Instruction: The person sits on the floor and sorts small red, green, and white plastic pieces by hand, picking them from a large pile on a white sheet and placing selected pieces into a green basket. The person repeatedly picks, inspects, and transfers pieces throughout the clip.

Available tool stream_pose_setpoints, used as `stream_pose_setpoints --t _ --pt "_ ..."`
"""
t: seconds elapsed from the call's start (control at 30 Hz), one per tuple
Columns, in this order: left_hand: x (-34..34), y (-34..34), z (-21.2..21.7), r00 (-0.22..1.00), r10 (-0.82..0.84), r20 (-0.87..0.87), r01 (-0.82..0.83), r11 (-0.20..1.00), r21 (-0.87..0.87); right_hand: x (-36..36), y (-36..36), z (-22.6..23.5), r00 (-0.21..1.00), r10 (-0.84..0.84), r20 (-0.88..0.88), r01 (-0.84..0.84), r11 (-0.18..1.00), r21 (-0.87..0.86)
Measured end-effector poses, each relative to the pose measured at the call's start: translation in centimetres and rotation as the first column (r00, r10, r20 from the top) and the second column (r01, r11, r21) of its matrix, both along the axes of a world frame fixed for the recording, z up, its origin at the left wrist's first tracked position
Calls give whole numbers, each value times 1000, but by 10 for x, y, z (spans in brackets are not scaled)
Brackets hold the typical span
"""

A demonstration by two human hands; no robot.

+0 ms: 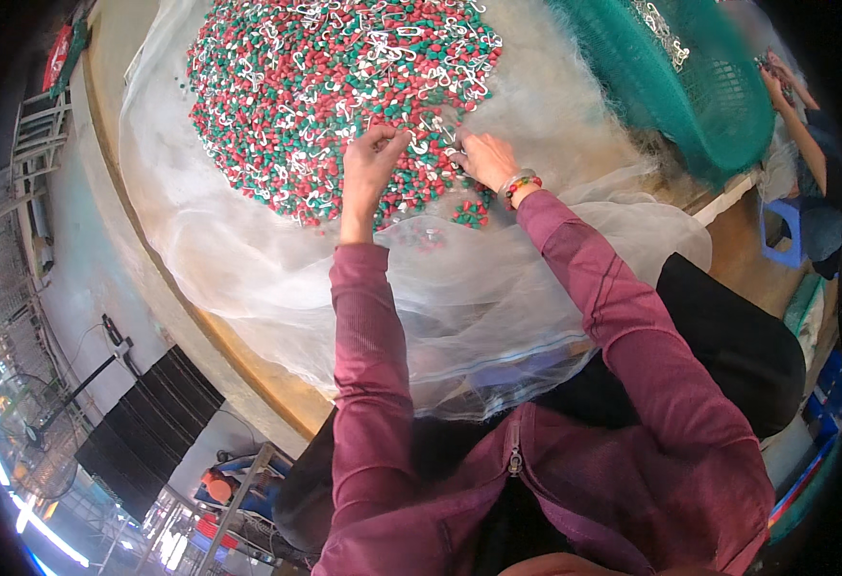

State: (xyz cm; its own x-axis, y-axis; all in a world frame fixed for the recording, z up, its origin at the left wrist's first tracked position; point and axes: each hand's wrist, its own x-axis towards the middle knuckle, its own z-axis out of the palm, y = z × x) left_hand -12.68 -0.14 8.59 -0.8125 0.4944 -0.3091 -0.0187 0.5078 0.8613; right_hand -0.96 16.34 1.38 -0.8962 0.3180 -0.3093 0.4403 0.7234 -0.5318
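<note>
A broad pile of small red, green and white pieces (296,115) is mixed with white pin-like clips (407,32). It lies on a sheer white net cloth (239,259). Over the near part of the pile, my left hand (371,165) has thumb and fingers pinched together. My right hand (488,158), with a beaded bracelet at the wrist, is bent inward beside it, its fingertips also drawn together. What either hand grips is too small to make out. A little cluster of red and green pieces (471,213) sits just below my right hand.
A green mesh basket (699,106) with more white clips (664,36) stands at the far right. Beyond it are another person's hands (781,82) and a blue plastic stool (783,230). A standing fan (42,437) and a black ridged panel (150,427) are at the left.
</note>
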Motion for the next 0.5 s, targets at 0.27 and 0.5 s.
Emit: stream_pose_setpoints --t 0.27,0.5 --pt "12 -10 14 861 -52 505 -219 859 463 -2 15 42 943 -328 58 220 482 -848" --pt "21 -12 0 672 -327 664 -397 598 696 28 54 62 913 -404 65 9 -139 -990"
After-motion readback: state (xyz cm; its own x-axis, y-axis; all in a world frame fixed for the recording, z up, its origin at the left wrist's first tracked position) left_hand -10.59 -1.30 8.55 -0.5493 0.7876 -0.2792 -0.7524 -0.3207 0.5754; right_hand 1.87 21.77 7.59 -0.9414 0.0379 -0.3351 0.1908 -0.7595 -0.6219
